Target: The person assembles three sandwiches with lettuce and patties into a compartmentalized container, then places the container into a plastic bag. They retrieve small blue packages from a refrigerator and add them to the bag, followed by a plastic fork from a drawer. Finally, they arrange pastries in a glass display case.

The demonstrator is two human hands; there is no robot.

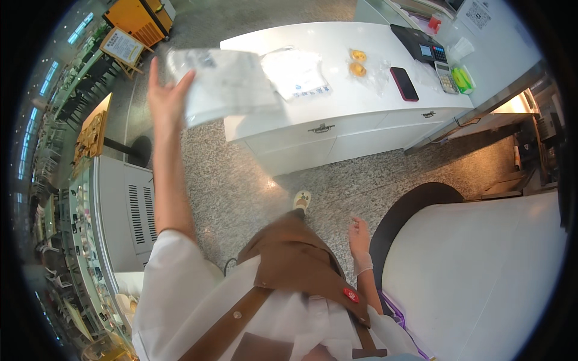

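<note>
My left hand (168, 97) is raised at the left end of a white counter, holding a blurred pale plastic bag (228, 83). Its thumb and one finger stick out past the bag's edge. On the counter, right of that bag, lies a stack of white plastic bags (295, 72) with blue print. My right hand (359, 237) hangs low beside my brown apron (302, 257), wearing a clear disposable glove. Nothing shows in it, and how far its fingers are bent is hard to make out.
On the white counter (275, 128) sit two small yellow pastries (357, 69) by clear wrapping, a phone (404, 84), a calculator (446, 79) and a payment terminal (426, 47). A white rounded surface (469, 270) stands close on my right. A glass display case (83, 230) runs along the left.
</note>
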